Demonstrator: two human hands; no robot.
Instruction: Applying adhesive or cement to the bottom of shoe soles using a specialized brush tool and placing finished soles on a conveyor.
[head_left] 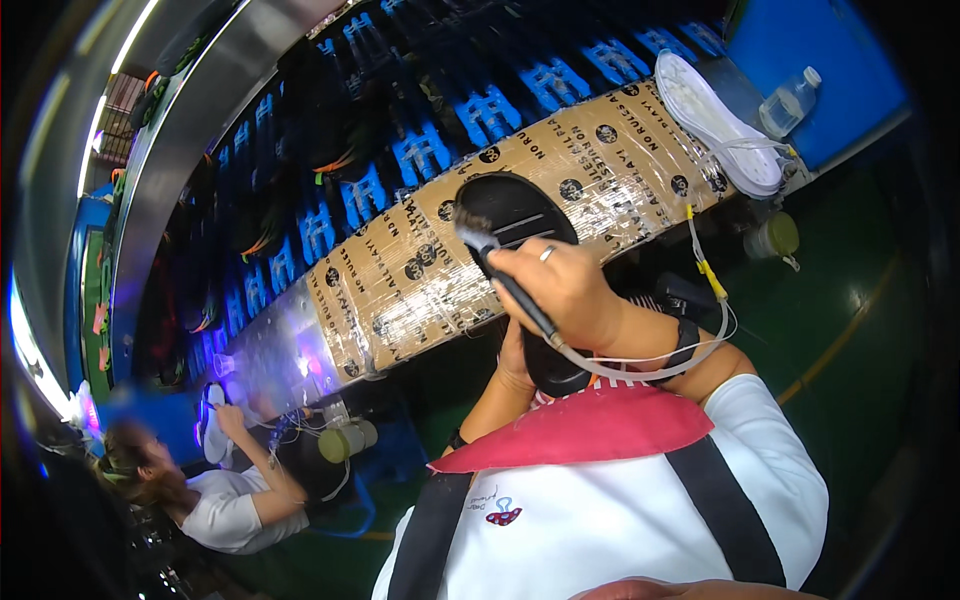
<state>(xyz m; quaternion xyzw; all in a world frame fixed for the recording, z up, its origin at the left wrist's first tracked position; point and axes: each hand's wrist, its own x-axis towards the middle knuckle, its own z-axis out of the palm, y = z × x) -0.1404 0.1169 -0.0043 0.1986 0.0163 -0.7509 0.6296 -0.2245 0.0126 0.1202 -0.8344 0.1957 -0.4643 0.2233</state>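
Observation:
In my right hand (pixel 565 290) is a brush with a dark handle (pixel 525 302), gripped by closed fingers. A pale hose runs from the handle's end back past my wrist. The brush's bristles (pixel 476 224) touch or hover just over the inner edge of a black shoe sole (pixel 545 222); I cannot tell which. My left hand (pixel 515 352) holds this sole from its left side, low down, with the fingers partly hidden beneath it. The sole slants across the bench edge, its heel end toward my body.
The bench (pixel 400 290) is covered in printed brown wrap. A white shoe sole (pixel 700 105) and a clear bottle (pixel 788 102) are at the right. Beyond the bench are rows of blue holders (pixel 488 115). A co-worker (pixel 235 505) at lower left handles another white sole (pixel 212 425).

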